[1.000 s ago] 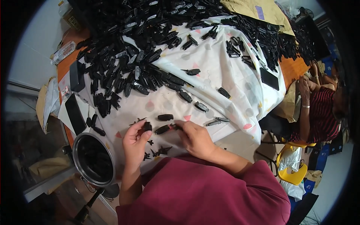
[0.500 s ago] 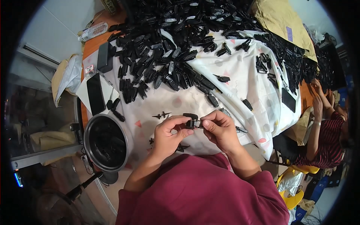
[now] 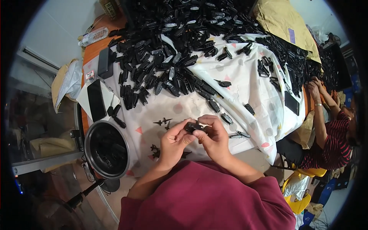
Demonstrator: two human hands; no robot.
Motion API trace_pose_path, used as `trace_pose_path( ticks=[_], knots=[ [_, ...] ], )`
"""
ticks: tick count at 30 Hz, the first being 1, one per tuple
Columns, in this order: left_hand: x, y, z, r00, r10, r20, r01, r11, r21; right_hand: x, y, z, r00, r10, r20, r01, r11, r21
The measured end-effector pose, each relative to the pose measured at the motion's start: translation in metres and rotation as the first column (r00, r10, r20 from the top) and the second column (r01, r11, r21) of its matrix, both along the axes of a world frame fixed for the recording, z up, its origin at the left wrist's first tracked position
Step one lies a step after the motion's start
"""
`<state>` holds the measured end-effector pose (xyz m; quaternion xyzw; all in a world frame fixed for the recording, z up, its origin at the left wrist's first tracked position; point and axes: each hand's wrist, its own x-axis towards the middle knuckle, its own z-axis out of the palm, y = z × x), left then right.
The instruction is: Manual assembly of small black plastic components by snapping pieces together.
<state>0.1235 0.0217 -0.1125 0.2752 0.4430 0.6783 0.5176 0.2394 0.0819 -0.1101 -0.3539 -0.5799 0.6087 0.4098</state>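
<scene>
Close in front of me, a small black plastic part [image 3: 193, 127] is held up between both hands. My left hand [image 3: 174, 142] pinches its left side with thumb and fingers. My right hand [image 3: 216, 140] grips the right side, its thumb lying against the part's near face. The fingers cover much of the part, so its exact kind is hidden. Small dark cross-shaped pieces [image 3: 162, 121] lie on the cloth just beyond my left hand, and more of them [image 3: 155, 151] lie beside my left wrist. Right of my right hand lies a hand tool with slim handles, perhaps pliers [image 3: 240, 135].
A large heap of black parts [image 3: 153, 50] covers the far table. At left are a round metal-rimmed bowl [image 3: 89, 157] with dark pieces, a phone [image 3: 96, 100] and a bottle [image 3: 94, 36]. Another phone [image 3: 291, 103] lies right, near a person in a striped top [image 3: 332, 136].
The black part has turned between my fingers. My right hand has moved left, closer to my left hand, with its thumb now over the part.
</scene>
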Motion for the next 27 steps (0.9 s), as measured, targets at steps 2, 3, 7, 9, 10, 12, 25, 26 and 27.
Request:
trace_pose_path(
  ticks=[2, 3, 7, 9, 10, 12, 25, 26, 27],
  knots=[
    [-0.002, -0.003, -0.007, 0.998, -0.005, 0.058, 0.007, 0.999, -0.036, 0.005, -0.004, 0.008, 1.000, -0.003, 0.005, 0.004, 0.988, -0.153],
    [-0.003, -0.005, -0.009, 0.994, 0.001, 0.111, 0.007, 0.997, -0.073, 0.008, -0.005, 0.008, 0.997, 0.072, 0.031, -0.065, 0.977, -0.205],
    [-0.003, -0.003, -0.015, 0.903, -0.104, 0.418, 0.128, 0.991, -0.030, 0.020, -0.010, 0.005, 0.966, 0.149, 0.211, -0.133, 0.987, -0.085],
    [-0.003, -0.003, -0.025, 0.896, -0.132, 0.424, 0.149, 0.989, -0.007, 0.028, -0.004, 0.004, 0.967, 0.167, 0.194, -0.148, 0.983, -0.106],
    [-0.002, -0.003, -0.028, 0.877, -0.137, 0.460, 0.139, 0.990, 0.031, 0.038, 0.001, 0.003, 0.964, 0.180, 0.198, -0.173, 0.984, -0.050],
    [-0.007, -0.004, -0.029, 0.857, -0.140, 0.495, 0.124, 0.990, 0.066, 0.063, 0.010, 0.005, 0.905, 0.085, 0.418, -0.134, 0.987, 0.089],
    [-0.013, -0.005, -0.019, 0.995, 0.041, 0.090, -0.010, 0.947, -0.322, 0.119, 0.006, -0.008, 0.416, -0.384, 0.824, -0.227, 0.834, 0.503],
    [-0.011, -0.004, -0.018, 0.996, -0.006, 0.090, 0.036, 0.943, -0.331, 0.115, 0.009, -0.013, 0.425, -0.336, 0.840, -0.273, 0.838, 0.473],
    [-0.009, -0.004, -0.016, 0.995, -0.051, 0.089, 0.079, 0.937, -0.341, 0.112, 0.013, -0.017, 0.432, -0.287, 0.855, -0.319, 0.838, 0.443]
  ],
)
